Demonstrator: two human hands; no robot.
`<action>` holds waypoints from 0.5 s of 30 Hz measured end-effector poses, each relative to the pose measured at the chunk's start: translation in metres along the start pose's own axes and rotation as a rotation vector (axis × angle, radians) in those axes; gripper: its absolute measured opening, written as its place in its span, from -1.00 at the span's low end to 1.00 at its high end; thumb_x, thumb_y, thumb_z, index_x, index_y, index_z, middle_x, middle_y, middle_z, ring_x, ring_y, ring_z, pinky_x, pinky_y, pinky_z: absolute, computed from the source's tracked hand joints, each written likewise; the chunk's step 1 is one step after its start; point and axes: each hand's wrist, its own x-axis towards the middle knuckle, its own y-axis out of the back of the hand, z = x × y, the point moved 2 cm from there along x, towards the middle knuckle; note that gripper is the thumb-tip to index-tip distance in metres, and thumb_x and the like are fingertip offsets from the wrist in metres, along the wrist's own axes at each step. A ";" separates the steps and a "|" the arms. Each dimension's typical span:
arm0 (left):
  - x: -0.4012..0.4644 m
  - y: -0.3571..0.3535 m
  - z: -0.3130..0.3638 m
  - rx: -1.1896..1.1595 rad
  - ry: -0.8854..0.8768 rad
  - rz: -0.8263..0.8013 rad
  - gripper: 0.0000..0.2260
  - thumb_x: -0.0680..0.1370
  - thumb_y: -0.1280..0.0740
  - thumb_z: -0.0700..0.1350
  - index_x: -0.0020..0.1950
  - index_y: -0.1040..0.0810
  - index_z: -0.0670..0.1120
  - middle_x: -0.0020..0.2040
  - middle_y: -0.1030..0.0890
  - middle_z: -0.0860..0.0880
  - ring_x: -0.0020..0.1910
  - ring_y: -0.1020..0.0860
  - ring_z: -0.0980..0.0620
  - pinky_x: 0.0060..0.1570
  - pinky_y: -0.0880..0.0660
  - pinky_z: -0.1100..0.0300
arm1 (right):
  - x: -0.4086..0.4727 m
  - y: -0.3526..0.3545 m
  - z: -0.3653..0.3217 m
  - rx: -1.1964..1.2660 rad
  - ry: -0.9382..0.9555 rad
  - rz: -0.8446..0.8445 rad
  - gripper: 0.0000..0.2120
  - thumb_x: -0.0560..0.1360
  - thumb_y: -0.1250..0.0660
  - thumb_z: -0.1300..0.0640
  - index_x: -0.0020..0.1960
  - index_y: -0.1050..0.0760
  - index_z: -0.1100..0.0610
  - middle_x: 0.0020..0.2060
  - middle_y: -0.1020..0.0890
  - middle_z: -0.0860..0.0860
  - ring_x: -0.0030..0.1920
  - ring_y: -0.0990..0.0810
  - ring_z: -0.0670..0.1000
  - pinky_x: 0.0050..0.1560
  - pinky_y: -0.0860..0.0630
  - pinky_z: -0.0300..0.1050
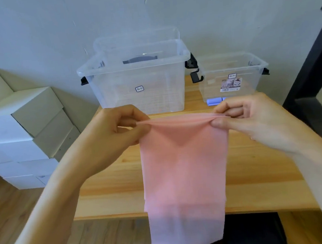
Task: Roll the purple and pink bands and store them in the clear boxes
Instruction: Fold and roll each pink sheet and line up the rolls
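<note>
Hanging lengthwise, pink band point(183, 168)

A wooden worktop point(111, 193) stands against a pale wall point(33, 31); stacked white cartons point(22, 136) sit left on wood flooring point(9, 207)

light: soft, even daylight | shadows: faint | edges: wide-angle bowed | slightly soft
</note>
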 end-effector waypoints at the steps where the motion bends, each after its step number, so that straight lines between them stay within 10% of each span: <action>1: -0.001 0.001 0.010 -0.026 -0.032 0.008 -0.94 0.54 -0.41 -0.10 -0.11 -0.65 0.05 -0.14 -0.71 0.10 -0.18 -0.70 0.08 -0.03 -0.62 0.24 | -0.006 0.008 -0.006 0.015 0.014 0.029 -0.97 0.49 -0.45 0.18 -0.11 -0.65 0.07 -0.30 -0.72 -0.07 -0.46 -0.57 -0.23 -0.42 -0.36 -0.52; 6: -0.003 0.007 0.051 -0.052 -0.179 -0.001 -0.95 0.53 -0.41 -0.07 -0.10 -0.67 0.05 -0.15 -0.72 0.09 -0.16 -0.70 0.06 -0.01 -0.62 0.23 | -0.028 0.039 -0.032 0.042 0.091 0.141 -0.95 0.43 -0.46 0.11 -0.12 -0.68 0.05 -0.23 -0.74 -0.03 -0.17 -0.71 0.26 0.00 -0.63 0.18; 10: -0.005 0.010 0.069 -0.087 -0.274 -0.038 -0.98 0.47 -0.49 -0.02 -0.13 -0.69 0.11 -0.18 -0.72 0.08 -0.17 -0.70 0.04 0.00 -0.62 0.21 | -0.042 0.059 -0.042 0.088 0.176 0.207 -0.90 0.34 -0.46 0.07 -0.15 -0.70 -0.02 -0.23 -0.74 -0.04 -0.17 -0.73 -0.05 -0.08 -0.60 -0.30; 15: 0.005 0.004 0.076 -0.215 -0.259 -0.089 -0.95 0.47 -0.43 -0.08 -0.14 -0.70 -0.01 -0.23 -0.72 -0.01 -0.23 -0.70 0.02 -0.18 -0.63 0.25 | -0.042 0.071 -0.048 0.043 0.167 0.231 -0.88 0.36 -0.44 0.04 -0.12 -0.68 0.02 -0.26 -0.73 -0.07 -0.23 -0.70 -0.13 -0.17 -0.57 -0.37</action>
